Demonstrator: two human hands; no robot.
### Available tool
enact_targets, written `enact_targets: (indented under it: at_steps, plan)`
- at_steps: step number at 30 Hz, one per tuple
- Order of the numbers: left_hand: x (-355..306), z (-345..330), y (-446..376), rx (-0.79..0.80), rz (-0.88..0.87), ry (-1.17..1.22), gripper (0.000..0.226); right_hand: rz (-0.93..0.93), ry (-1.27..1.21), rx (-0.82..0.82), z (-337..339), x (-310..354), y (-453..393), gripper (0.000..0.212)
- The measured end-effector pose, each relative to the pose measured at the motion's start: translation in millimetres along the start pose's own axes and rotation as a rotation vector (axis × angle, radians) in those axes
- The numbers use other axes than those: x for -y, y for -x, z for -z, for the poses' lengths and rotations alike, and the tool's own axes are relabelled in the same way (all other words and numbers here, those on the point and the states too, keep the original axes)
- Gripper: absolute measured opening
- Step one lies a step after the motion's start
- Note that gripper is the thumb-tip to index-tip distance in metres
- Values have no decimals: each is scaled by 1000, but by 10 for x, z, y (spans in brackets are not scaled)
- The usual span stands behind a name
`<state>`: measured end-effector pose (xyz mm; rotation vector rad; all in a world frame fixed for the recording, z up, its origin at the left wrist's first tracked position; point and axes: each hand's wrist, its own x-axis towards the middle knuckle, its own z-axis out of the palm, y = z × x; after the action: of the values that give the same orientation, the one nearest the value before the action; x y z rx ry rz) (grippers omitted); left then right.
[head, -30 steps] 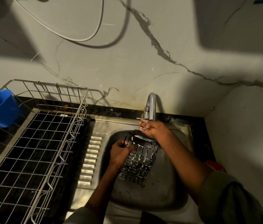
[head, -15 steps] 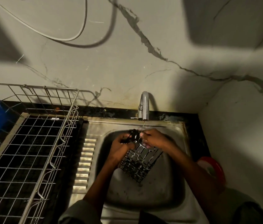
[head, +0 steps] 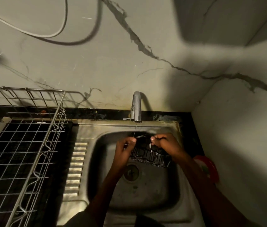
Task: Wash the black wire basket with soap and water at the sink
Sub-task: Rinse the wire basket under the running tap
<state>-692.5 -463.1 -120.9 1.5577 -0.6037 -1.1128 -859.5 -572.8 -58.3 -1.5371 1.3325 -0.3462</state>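
Left hand: fingers curled, thumb and fingertips pinching the left edge of the black wire basket; wrist comes up from the lower centre of the frame.
Right hand: fingers curled over the basket's right upper edge, gripping it; forearm runs off toward the lower right corner.
Basket position: held between both hands over the back half of the sink, lying on its side, its wires glinting wet; its lower edge hangs above the drain. Motion blur softens the wires, so I cannot tell which face is turned up.
Water: a thin stream falls from the tap and meets the basket's upper left corner, just beside the left fingertips.
Tap: grey, curved spout, mounted at the back rim of the sink, directly behind the hands.
Sink: stainless steel, ribbed draining strip on its left side; basin floor looks spotted.
Dish rack: bare metal wire, stands on the counter left of the sink, well apart from the hands.
Red object: at the sink's right edge, partly hidden behind the right forearm; cannot tell what it is.
Wall: cracked plaster behind the tap, with a looped cable hanging high at left.
Light: dim, heavy shadows across wall and basin.
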Motion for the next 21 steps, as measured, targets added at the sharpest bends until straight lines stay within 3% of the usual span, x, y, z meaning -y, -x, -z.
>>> enact_targets:
  at_steps: [4,8,12,21]
  plan:
    - [78,100,-52,-38,221,57,26,-5,92,29,-44,213,-74,30]
    - [451,229,-289,-46,407,41,74,-40,215,82,-164,552,-247,26]
    - [220,291,-236,-35,418,108,33,-25,131,105,-172,659,-271,23]
    - [191,204,-370,44,451,165,35,130,56,68,-37,593,-126,19]
